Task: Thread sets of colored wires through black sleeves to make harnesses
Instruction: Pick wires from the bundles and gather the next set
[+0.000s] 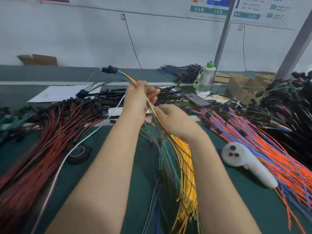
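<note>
Wire set (125, 76) w/ black connector (108, 70) at its far end is in the air, up-left of the white controller (248, 166) lying on the green table (241, 196). L hand (138, 95) is curled round the bundle high up, nearer the connector. R hand (172, 120) is closed on the same wires lower down, closer to the controller. Loose tails drop into the yellow/green pile (185, 166) just left of the controller. We see no sleeve on the wires, so we judge we're gathering & evening the set. To do it well: L hand firm, slide R along to lay strands parallel, get tips flush & tight so none snags entering a sleeve. Black pieces (109, 97) far up-left of the controller are prob. sleeves, too blurred to say.
</note>
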### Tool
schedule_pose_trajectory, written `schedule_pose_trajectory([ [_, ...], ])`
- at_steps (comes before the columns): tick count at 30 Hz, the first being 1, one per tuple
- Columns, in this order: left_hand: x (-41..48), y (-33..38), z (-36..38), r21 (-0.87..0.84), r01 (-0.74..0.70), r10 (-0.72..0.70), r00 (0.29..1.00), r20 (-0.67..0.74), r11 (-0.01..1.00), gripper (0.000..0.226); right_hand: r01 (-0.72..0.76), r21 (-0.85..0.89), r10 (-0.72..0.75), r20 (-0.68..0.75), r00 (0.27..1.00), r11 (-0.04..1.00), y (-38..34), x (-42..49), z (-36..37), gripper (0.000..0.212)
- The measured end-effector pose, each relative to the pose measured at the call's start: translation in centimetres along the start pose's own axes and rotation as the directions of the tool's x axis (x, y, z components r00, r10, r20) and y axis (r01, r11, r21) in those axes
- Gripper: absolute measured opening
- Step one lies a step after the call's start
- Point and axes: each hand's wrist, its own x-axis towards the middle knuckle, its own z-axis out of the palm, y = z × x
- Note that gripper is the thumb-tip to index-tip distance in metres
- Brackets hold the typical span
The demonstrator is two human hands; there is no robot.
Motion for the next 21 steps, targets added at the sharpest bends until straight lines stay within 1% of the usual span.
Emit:
schedule_pose_trajectory([
  [1,-0.3,-0.1,-0.6,0.05,0.013,-0.014,1.0,0.013,0.999,0.021,-0.001,-0.002,0.001,0.031,1.0,1.0,-0.7,-0.2,0.5,0.042],
  [2,-0.4,0.0,-1.2,0.083,0.011,-0.014,1.0,0.028,0.996,0.023,-0.041,0.099,0.033,0.078,0.996,0.994,-1.0,-0.5,0.7,0.043],
  [3,-0.5,0.2,-1.8,0.125,-0.006,0.0,0.999,0.045,0.992,0.025,-0.115,0.265,0.08,0.141,0.987,0.957,-1.3,-0.8,0.9,0.043],
  [4,-0.6,0.6,-2.3,0.185,-0.035,0.023,0.998,0.066,0.982,0.026,-0.184,0.412,0.104,0.208,0.973,0.893,-1.6,-1.2,1.0,0.043],
  [5,-0.8,1.2,-2.6,0.257,-0.065,0.042,0.995,0.094,0.964,0.026,-0.22,0.509,0.089,0.269,0.959,0.832,-1.9,-1.5,1.2,0.044],
  [6,-1.0,1.8,-2.8,0.32,-0.086,0.045,0.99,0.132,0.943,0.026,-0.238,0.586,0.052,0.316,0.947,0.775,-2.3,-1.7,1.6,0.044],
  [7,-1.3,2.4,-2.9,0.363,-0.095,0.03,0.983,0.18,0.927,0.025,-0.246,0.678,-0.003,0.344,0.939,0.693,-2.6,-1.8,2.2,0.039],
  [8,-1.7,3.0,-2.8,0.391,-0.091,-0.004,0.972,0.235,0.916,0.026,-0.255,0.771,-0.044,0.344,0.938,0.583,-3.0,-1.7,2.8,0.032],
  [9,-2.3,3.6,-2.7,0.417,-0.074,-0.054,0.956,0.288,0.906,0.028,-0.257,0.847,-0.058,0.319,0.946,0.465,-3.7,-1.6,3.2,0.029],
  [10,-2.9,4.1,-2.5,0.448,-0.045,-0.116,0.938,0.326,0.893,0.033,-0.232,0.899,-0.031,0.262,0.965,0.371,-4.2,-1.3,3.4,0.031],
  [12,-4.2,4.7,-2.2,0.49,0.045,-0.252,0.897,0.364,0.87,0.043,-0.098,0.963,0.09,0.078,0.993,0.251,-4.8,-0.2,3.2,0.035],
  [14,-5.5,4.4,-2.3,0.465,0.153,-0.367,0.832,0.415,0.872,0.046,0.046,0.99,0.197,-0.072,0.978,0.135,-5.2,0.6,2.0,0.037],
  [15,-6.1,4.0,-2.6,0.475,0.184,-0.417,0.79,0.45,0.861,0.046,0.114,0.99,0.224,-0.131,0.966,0.088,-5.2,1.0,1.2,0.038],
  [17,-7.0,3.1,-3.6,0.578,0.156,-0.493,0.719,0.49,0.801,0.046,0.228,0.974,0.256,-0.223,0.941,0.007,-4.7,1.3,-0.3,0.04],
  [18,-7.3,2.7,-4.4,0.624,0.121,-0.513,0.699,0.499,0.772,0.046,0.271,0.962,0.274,-0.254,0.928,-0.026,-4.2,1.4,-1.0,0.04],
  [19,-7.4,2.4,-5.1,0.648,0.084,-0.514,0.689,0.511,0.757,0.046,0.308,0.95,0.293,-0.281,0.914,-0.047,-3.6,1.3,-1.6,0.041],
  [21,-7.6,2.2,-6.2,0.655,0.022,-0.479,0.701,0.529,0.755,0.043,0.366,0.927,0.327,-0.323,0.888,-0.081,-2.6,0.9,-2.4,0.041],
])
